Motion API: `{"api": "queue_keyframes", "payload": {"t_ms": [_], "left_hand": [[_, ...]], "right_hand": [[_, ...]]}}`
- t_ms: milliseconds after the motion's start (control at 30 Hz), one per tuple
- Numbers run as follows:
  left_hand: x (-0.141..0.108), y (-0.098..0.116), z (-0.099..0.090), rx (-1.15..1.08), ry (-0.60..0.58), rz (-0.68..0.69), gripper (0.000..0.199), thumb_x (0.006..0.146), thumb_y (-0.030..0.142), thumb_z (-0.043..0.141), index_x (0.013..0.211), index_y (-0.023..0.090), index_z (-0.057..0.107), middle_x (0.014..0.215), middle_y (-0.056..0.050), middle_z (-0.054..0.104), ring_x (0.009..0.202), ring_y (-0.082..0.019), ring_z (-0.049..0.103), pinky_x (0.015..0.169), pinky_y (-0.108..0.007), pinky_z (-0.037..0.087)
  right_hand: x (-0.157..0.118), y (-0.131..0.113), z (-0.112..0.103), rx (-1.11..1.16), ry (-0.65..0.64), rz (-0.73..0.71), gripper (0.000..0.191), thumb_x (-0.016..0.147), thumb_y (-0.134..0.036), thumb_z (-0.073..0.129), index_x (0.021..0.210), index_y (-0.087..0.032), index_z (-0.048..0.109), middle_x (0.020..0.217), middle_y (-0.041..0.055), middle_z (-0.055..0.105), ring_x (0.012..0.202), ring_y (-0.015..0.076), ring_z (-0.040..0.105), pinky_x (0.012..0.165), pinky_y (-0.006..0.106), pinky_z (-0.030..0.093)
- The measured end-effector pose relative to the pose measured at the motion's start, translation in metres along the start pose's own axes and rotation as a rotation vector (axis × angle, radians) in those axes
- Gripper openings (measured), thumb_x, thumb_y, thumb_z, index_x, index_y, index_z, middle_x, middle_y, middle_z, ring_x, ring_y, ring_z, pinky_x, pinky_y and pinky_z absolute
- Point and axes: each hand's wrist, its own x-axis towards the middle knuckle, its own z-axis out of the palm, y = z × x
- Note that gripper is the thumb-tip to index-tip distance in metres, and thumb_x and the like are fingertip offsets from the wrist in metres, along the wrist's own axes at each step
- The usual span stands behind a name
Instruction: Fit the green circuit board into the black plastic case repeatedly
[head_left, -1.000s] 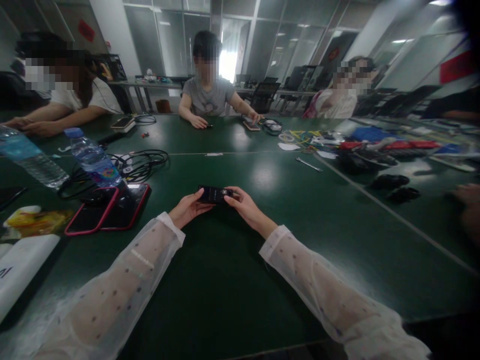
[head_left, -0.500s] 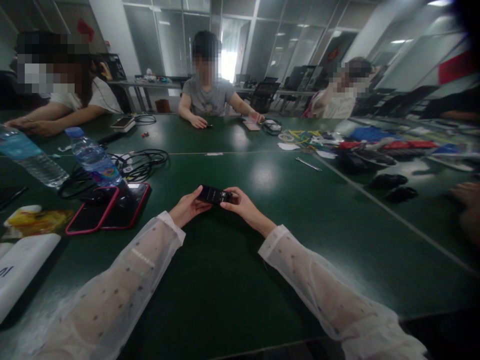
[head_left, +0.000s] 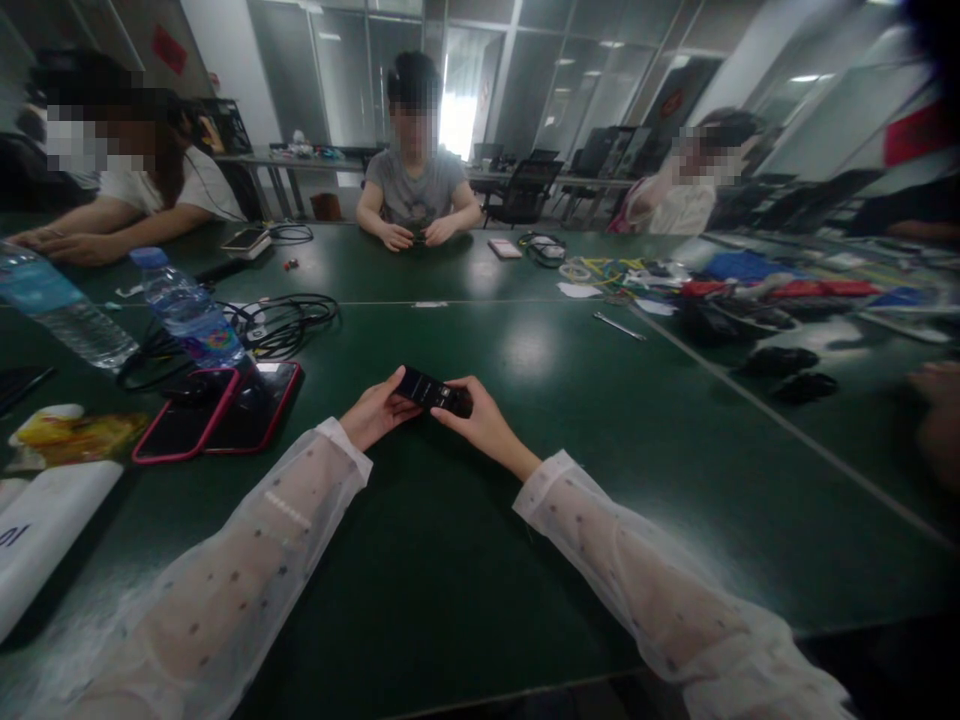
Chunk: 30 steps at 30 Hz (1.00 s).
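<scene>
Device [head_left: 427,389] btwn hands [head_left: 373,413] [head_left: 482,418], tbl edge [head_left: 525,687] well apart

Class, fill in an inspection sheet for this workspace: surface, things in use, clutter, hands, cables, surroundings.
Surface: green table, glossy, with light reflections and visible seams.
Things in use: one small black device, slanted, with pale marks on its face.
Clutter: bottles and red-edged phones at left; wrench at right, beyond the hands.
Hands: left hand grips the device's left end; right hand grips its right end.
Cables: black cable looped behind the phones; coloured wires tangled at far right.
Surroundings: people across the table; chairs and glass panels behind.
</scene>
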Motion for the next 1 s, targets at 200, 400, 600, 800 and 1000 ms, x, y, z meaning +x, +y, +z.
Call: {"api": "queue_keyframes", "payload": {"t_ms": [200, 400, 600, 800, 1000], "left_hand": [[-0.001, 0.000, -0.003, 0.015, -0.055, 0.010, 0.031, 0.087, 0.037, 0.067, 0.102, 0.011, 0.064, 0.094, -0.012, 0.072, 0.087, -0.019, 0.070, 0.089, -0.035, 0.054], [0.001, -0.001, -0.007, 0.027, -0.106, -0.002, 0.026, 0.089, 0.030, 0.064, 0.103, 0.008, 0.066, 0.097, -0.014, 0.072, 0.090, -0.020, 0.069, 0.090, -0.035, 0.053], [0.000, 0.000, -0.006, 0.009, -0.112, -0.015, 0.031, 0.092, 0.033, 0.059, 0.107, 0.007, 0.065, 0.099, -0.016, 0.071, 0.096, -0.022, 0.068, 0.095, -0.038, 0.049], [0.003, 0.001, -0.006, -0.039, -0.103, -0.066, 0.046, 0.094, 0.049, 0.049, 0.112, 0.008, 0.060, 0.098, -0.017, 0.070, 0.092, -0.023, 0.069, 0.092, -0.037, 0.051], [0.002, 0.004, -0.003, -0.025, -0.079, -0.081, 0.038, 0.098, 0.038, 0.047, 0.119, 0.008, 0.057, 0.103, -0.018, 0.069, 0.095, -0.023, 0.069, 0.095, -0.038, 0.050]], "right_hand": [[-0.003, -0.009, 0.001, -0.147, 0.024, -0.061, 0.035, 0.083, -0.045, 0.067, 0.107, -0.021, 0.056, 0.102, 0.0080, 0.063, 0.091, 0.0236, 0.061, 0.079, 0.042, 0.052], [-0.003, -0.007, 0.004, -0.223, 0.029, -0.078, 0.034, 0.087, -0.046, 0.061, 0.111, -0.021, 0.055, 0.105, 0.0100, 0.062, 0.094, 0.0257, 0.061, 0.083, 0.045, 0.051], [-0.002, -0.005, 0.004, -0.257, 0.013, -0.191, 0.046, 0.082, -0.034, 0.068, 0.122, -0.021, 0.049, 0.115, 0.0123, 0.059, 0.108, 0.0291, 0.057, 0.092, 0.049, 0.048], [-0.002, -0.004, 0.003, -0.166, 0.111, -0.122, 0.041, 0.083, -0.034, 0.066, 0.119, -0.021, 0.050, 0.112, 0.0106, 0.061, 0.102, 0.0263, 0.061, 0.090, 0.045, 0.050], [0.002, -0.005, -0.008, -0.126, 0.370, -0.203, 0.043, 0.084, -0.037, 0.064, 0.122, -0.022, 0.048, 0.111, 0.0094, 0.060, 0.099, 0.0239, 0.060, 0.088, 0.043, 0.051]]}}
